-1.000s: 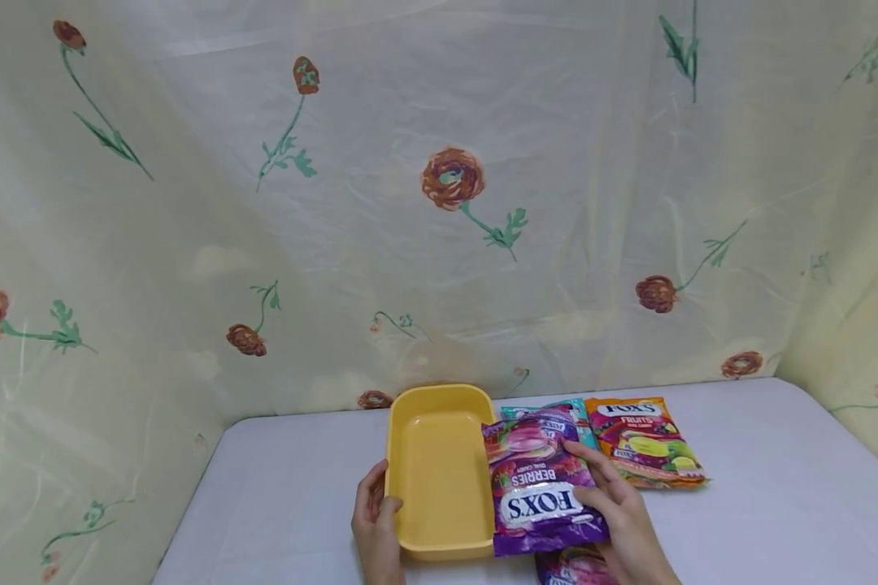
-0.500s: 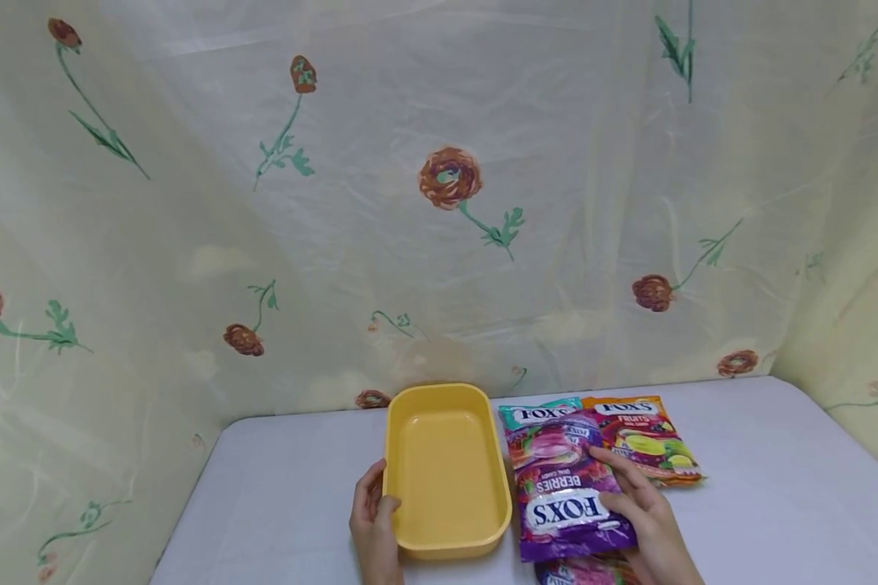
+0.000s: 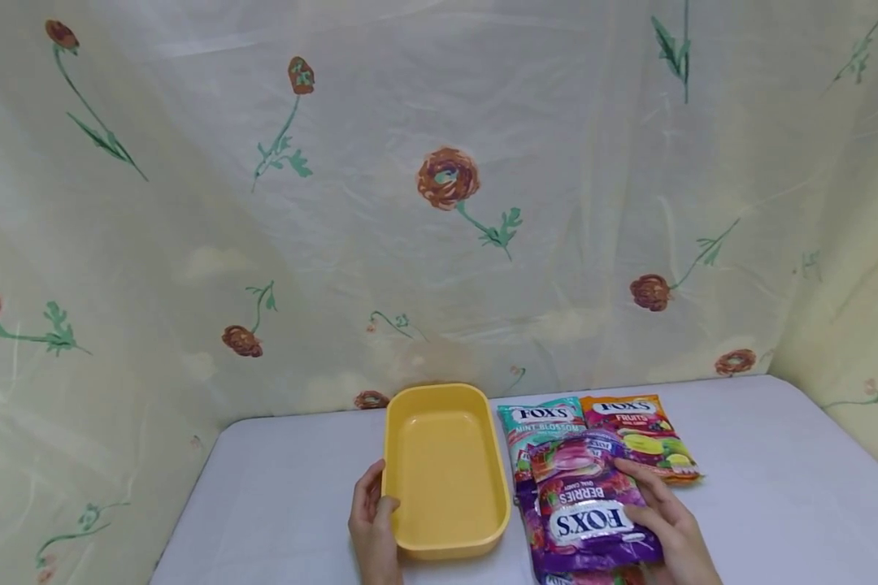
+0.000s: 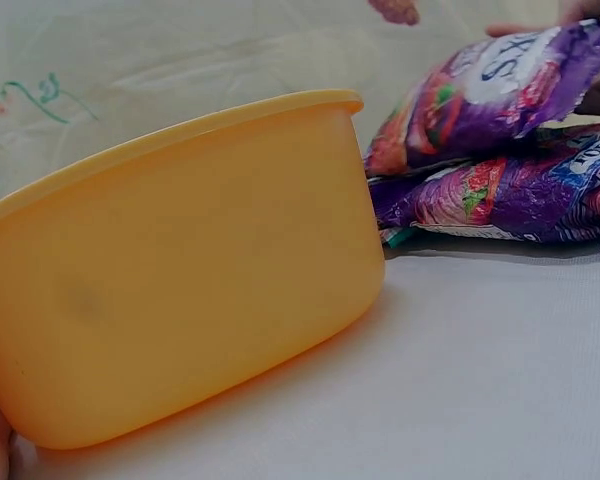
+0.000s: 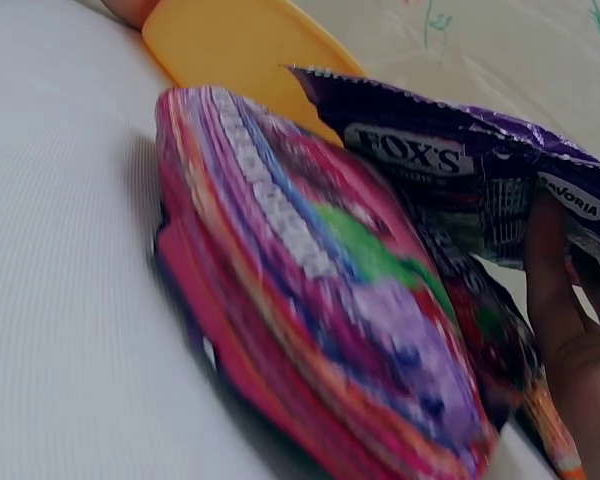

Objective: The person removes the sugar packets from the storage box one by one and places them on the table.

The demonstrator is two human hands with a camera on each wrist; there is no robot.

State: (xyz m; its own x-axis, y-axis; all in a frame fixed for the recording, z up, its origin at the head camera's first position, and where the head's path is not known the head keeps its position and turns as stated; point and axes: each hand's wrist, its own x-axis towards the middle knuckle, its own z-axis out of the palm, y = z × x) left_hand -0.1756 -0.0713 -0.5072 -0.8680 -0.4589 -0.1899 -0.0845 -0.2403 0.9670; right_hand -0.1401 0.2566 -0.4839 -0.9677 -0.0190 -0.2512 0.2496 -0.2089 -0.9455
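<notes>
At the front of the table my left hand [image 3: 375,524] grips the left wall of a yellow plastic tub [image 3: 449,538], thumb over the rim and fingers outside. No contents show in the tub. My right hand [image 3: 673,524] holds a purple Fox's Berries candy bag [image 3: 588,491] by its right side. In the left wrist view this candy bag [image 4: 480,95] is tilted above another purple candy bag [image 4: 510,195] on the table. The right wrist view shows the fingers [image 5: 550,275] under the held bag [image 5: 420,150], with a multicoloured candy bag [image 5: 310,270] below.
A teal Fox's Mint Blossom bag [image 3: 545,422] lies behind the purple bags, partly covered. Beside it is an orange Fox's Fruits bag [image 3: 640,426]. The white-covered table [image 3: 285,487] ends at a floral curtain [image 3: 351,227].
My right hand has moved the Berries bag rightward and nearer, away from over the tub's right edge, uncovering more of the Mint Blossom bag. The left hand and tub have stayed in place.
</notes>
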